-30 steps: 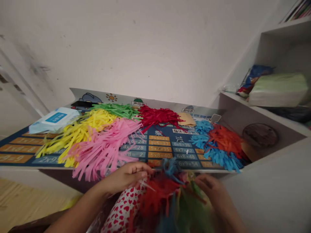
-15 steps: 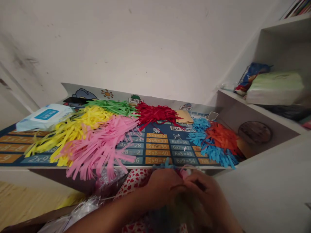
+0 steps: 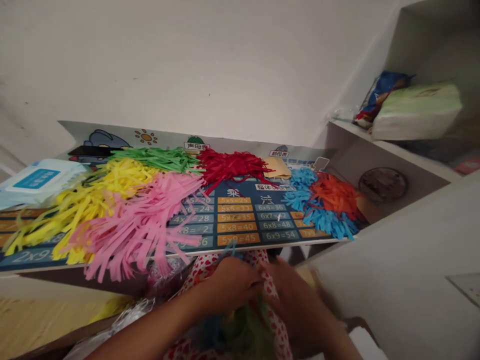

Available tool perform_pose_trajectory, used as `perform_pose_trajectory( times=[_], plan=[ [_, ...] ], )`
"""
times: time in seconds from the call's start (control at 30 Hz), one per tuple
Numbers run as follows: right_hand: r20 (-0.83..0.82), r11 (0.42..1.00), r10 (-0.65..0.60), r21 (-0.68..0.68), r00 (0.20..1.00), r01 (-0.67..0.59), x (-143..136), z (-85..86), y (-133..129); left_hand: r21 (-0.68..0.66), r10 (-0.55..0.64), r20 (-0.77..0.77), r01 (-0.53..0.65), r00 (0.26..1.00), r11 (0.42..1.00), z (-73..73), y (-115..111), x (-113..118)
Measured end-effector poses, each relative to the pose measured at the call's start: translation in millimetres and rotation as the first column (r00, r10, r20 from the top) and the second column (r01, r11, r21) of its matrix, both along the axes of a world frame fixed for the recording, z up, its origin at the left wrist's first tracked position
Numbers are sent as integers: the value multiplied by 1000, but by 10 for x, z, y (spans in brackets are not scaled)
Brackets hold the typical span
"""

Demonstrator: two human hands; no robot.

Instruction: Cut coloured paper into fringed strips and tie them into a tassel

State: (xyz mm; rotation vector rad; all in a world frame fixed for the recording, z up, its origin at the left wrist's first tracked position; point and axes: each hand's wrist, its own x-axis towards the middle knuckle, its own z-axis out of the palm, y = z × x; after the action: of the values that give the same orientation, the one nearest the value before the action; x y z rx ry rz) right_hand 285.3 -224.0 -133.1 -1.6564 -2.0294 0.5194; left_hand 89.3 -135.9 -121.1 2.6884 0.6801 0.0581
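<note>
Below the table's front edge, my left hand (image 3: 237, 280) is closed, with blue paper strips (image 3: 230, 250) sticking up from behind it. My right hand (image 3: 279, 282) is close to its right side, blurred, its fingers bent toward the left hand. What the fingertips pinch is too small and dark to make out. Under both hands hang dim green and blue strips (image 3: 243, 325), in front of heart-patterned cloth (image 3: 279, 332). On the table lie fringed bundles: yellow (image 3: 108, 187), pink (image 3: 150, 215), green (image 3: 157, 159), red (image 3: 234, 167), blue (image 3: 326, 222) and orange-red (image 3: 333, 194).
A wipes pack (image 3: 41, 177) and a dark flat object (image 3: 97, 152) lie at the table's left. Tan paper (image 3: 276, 167) sits behind the chart (image 3: 236, 225). At right, a shelf (image 3: 416, 160) holds a tissue pack (image 3: 418, 112) and a blue packet (image 3: 386, 95).
The view has shifted, and the table items appear farther left. Both hands have moved slightly left and down in view, and the pink and white bit near the right fingers no longer shows.
</note>
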Motion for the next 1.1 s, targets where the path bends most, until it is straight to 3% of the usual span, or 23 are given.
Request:
perform_pose_trajectory(
  times=[0.1, 0.2, 0.4, 0.57, 0.77, 0.97, 1.1],
  plan=[
    [-168, 988, -18, -155, 986, -9, -179, -51, 60, -76, 32, 64, -27, 997, 997, 29, 39, -67],
    [-281, 984, -98, -173, 955, 51, -90, -87, 88, -138, 100, 121, -83, 988, 987, 31, 119, -205],
    [-292, 956, -279, -172, 915, 237, 113, -140, 96, 6, 69, 85, -70, 994, 998, -15, 242, -356],
    [-196, 991, -135, -45, 971, 128, 75, -82, 148, 9, 71, 216, -75, 974, 997, 49, 287, -491],
    [-7, 996, -43, 83, 999, 43, -5, -44, 224, 8, 259, 181, -265, 949, 964, 177, 228, -699],
    [45, 998, 57, 37, 997, -59, -32, 23, 270, -59, 114, 88, -109, 990, 992, 211, 269, -916],
    [110, 991, 132, -18, 985, -131, -115, 98, 316, -23, 112, 82, -111, 990, 994, 178, 278, -953]
  ],
)
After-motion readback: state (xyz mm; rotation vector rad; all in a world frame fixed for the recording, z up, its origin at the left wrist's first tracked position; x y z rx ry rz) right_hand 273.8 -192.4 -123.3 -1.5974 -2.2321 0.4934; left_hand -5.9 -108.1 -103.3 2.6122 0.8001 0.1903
